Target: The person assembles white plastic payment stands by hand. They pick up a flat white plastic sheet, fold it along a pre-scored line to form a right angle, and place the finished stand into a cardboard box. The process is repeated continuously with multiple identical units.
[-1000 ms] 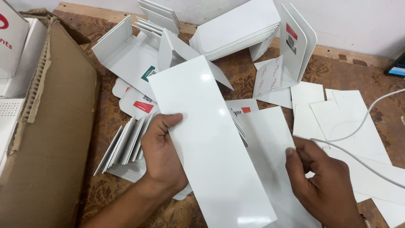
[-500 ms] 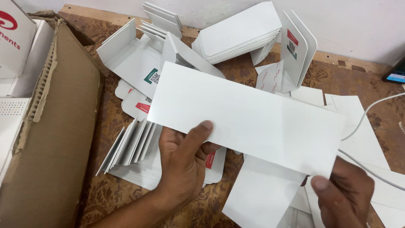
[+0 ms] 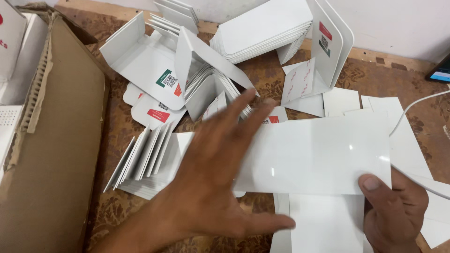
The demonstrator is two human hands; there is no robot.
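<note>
White card (image 3: 323,154) under spread left hand (image 3: 211,187) fingers, right hand (image 3: 393,211) pinching its corner

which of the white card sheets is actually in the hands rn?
The long glossy white sheet lying crosswise in front. The right hand pinches its lower right corner and the left hand spreads over its left end. The other sheets lie untouched on the table.

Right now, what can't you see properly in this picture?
- Head view: the left hand covers the left end of the glossy white card, so I cannot tell if it touches it.
- The right hand is cut off by the bottom edge; only its thumb shows on the card.
- The small square codes on the folded white boxes are too small to make out.
- The cardboard carton runs off the left edge.
</note>
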